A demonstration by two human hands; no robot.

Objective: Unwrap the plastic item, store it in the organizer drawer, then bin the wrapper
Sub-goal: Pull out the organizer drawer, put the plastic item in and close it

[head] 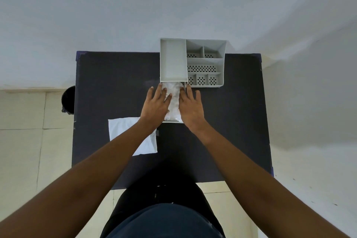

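Note:
A grey organizer (204, 63) with several perforated compartments stands at the far edge of the dark table. Its drawer (172, 121) is pulled out toward me from under the left section. Crinkled clear plastic (174, 100) lies inside the drawer. My left hand (156, 105) and my right hand (191, 107) rest flat on either side of the plastic, fingers spread and pressing on it. A flat white wrapper (123, 131) lies on the table to the left, partly under my left forearm.
A black bin (68, 99) stands on the tiled floor just beyond the table's left edge. The dark table (231, 131) is backed by a pale wall. My torso is at the table's near edge.

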